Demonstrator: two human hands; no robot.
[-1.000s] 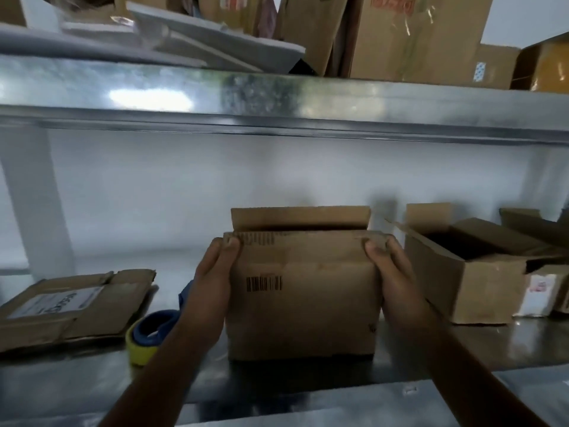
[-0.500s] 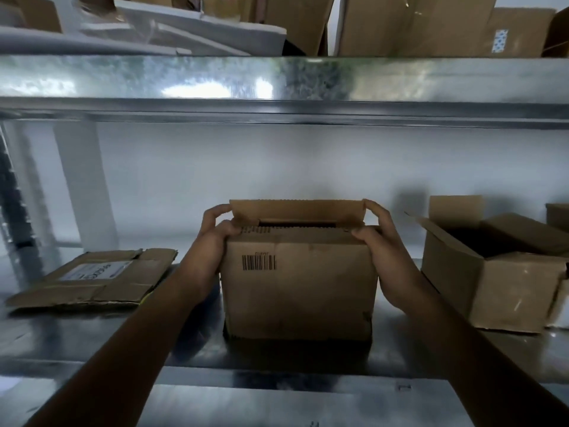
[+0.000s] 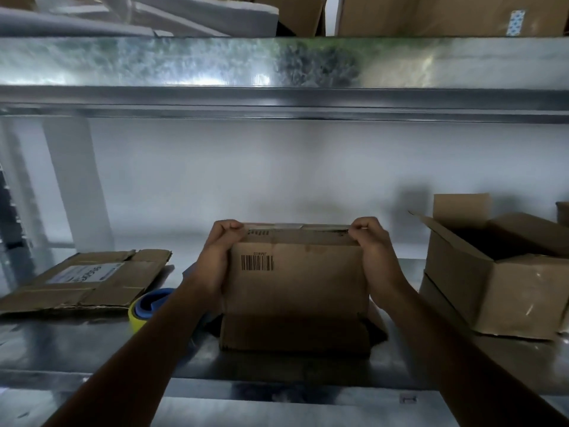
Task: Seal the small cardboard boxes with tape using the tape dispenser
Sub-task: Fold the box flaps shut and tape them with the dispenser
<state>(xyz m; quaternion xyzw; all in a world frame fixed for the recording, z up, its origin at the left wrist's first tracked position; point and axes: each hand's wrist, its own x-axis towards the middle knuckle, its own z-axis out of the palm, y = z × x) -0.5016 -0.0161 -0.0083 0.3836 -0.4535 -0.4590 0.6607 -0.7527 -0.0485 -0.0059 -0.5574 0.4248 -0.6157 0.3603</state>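
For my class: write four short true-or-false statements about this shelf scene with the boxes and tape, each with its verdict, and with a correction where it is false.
1. Both hands grip the top corners of the middle box. True: the left hand and the right hand curl their fingers over the top edge of the middle box.
2. The yellow tape roll lies to the right of that box. False: the yellow tape roll lies to its left, beside the left forearm.
3. The box on the right has its flaps open. True: the open box shows a dark inside.
4. The cardboard at far left stands upright. False: the flattened cardboard lies flat on the shelf.
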